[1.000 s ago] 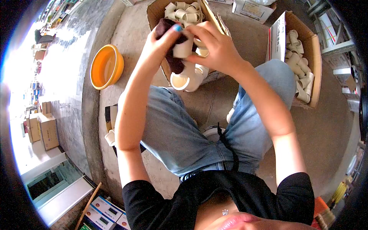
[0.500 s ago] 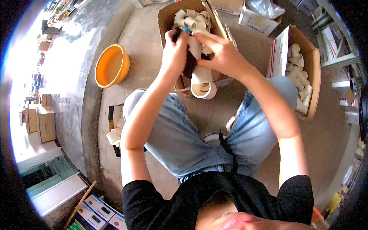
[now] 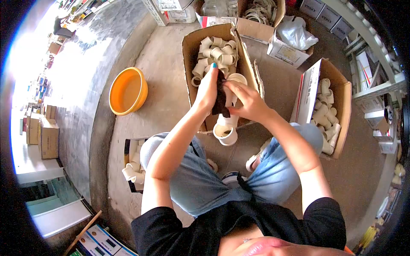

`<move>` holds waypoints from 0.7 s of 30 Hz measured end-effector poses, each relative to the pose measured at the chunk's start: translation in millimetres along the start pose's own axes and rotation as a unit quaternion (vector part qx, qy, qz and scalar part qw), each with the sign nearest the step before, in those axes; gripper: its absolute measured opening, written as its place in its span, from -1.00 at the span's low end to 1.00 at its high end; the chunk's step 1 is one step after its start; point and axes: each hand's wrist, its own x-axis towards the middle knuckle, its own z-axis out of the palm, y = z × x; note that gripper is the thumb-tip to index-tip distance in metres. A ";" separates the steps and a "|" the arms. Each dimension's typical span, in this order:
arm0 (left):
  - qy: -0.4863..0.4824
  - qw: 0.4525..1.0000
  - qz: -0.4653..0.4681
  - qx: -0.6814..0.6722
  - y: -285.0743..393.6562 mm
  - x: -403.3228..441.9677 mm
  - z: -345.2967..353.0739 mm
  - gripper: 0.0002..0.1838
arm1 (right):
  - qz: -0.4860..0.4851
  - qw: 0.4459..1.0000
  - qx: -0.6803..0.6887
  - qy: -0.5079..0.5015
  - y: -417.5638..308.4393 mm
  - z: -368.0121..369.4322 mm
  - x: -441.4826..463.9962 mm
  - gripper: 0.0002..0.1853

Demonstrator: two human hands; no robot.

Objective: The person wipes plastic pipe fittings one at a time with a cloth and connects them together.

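Observation:
Between my two hands is a large white plastic pipe fitting (image 3: 225,130), one wide open end facing down toward me and another opening at its upper right. My left hand (image 3: 207,91) is closed on a dark brown cloth (image 3: 221,97), which lies against the fitting's left side. On the right side, my right hand (image 3: 253,102) grips the fitting with thumb and fingers. Part of the fitting is hidden behind the fingers and cloth. Both hands are above the near part of a cardboard box (image 3: 186,64) with several smaller white pipe fittings (image 3: 217,53) in it.
An orange basin (image 3: 128,91) stands on the floor at left. At right is another cardboard box (image 3: 345,106) of white fittings. A low container with fittings (image 3: 133,173) sits beside my left leg. Behind are a box holding a plastic bag (image 3: 297,34) and a metal shelf (image 3: 380,87).
The camera view has tilted up, so the boxes and basin appear lower. My hands still hold the fitting and cloth, and the fitting has turned, its upper opening now showing.

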 end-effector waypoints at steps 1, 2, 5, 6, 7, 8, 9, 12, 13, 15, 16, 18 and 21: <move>-0.030 0.992 -0.074 -0.100 9.1 -2.6 2.4 -0.44 | -0.003 1.000 0.018 0.003 8.3 1.5 -1.4 -0.25; -0.030 0.963 -0.177 -0.199 20.0 -6.4 4.1 -0.38 | -0.002 0.999 0.039 0.005 15.3 5.7 -4.0 -0.24; -0.227 0.798 -0.247 -0.501 -34.3 32.3 -14.9 -0.27 | 0.023 0.983 0.182 0.002 15.3 6.1 12.4 -0.21; -0.267 0.765 -0.239 -0.535 -30.3 34.6 -13.0 -0.25 | 0.026 0.983 0.180 0.000 22.3 6.0 13.5 -0.21; -0.237 0.777 -0.255 -0.525 -25.9 35.6 -13.8 -0.24 | 0.030 0.983 0.180 -0.002 29.4 5.8 12.3 -0.22; -0.206 0.787 -0.271 -0.514 -20.6 35.6 -15.2 -0.23 | 0.034 0.983 0.181 -0.004 34.6 6.2 12.0 -0.23; -0.175 0.797 -0.287 -0.502 -10.2 34.9 -15.0 -0.22 | 0.049 0.986 0.157 -0.008 37.8 4.9 16.0 -0.23; -0.105 0.904 -0.218 -0.352 10.0 36.8 -12.6 -0.33 | 0.099 0.992 0.082 -0.022 43.7 -2.9 30.5 -0.25; -0.098 0.934 -0.187 -0.289 10.9 40.6 -12.1 -0.38 | 0.122 0.989 0.070 -0.039 44.0 -2.6 33.2 -0.25; 0.010 0.996 -0.016 -0.092 -1.1 48.5 -11.8 -0.45 | 0.169 0.982 0.046 -0.073 39.8 -2.6 37.3 -0.27; 0.051 0.994 0.055 0.075 12.8 37.8 -6.9 -0.42 | 0.104 0.993 0.017 -0.048 38.0 -1.7 42.1 -0.28; 0.090 0.949 0.116 0.280 32.7 21.4 -1.7 -0.34 | 0.096 0.994 -0.024 -0.053 39.6 4.4 39.9 -0.29; 0.157 0.895 0.157 0.386 32.4 18.3 4.8 -0.45 | 0.101 0.993 -0.048 -0.039 41.0 18.2 36.0 -0.31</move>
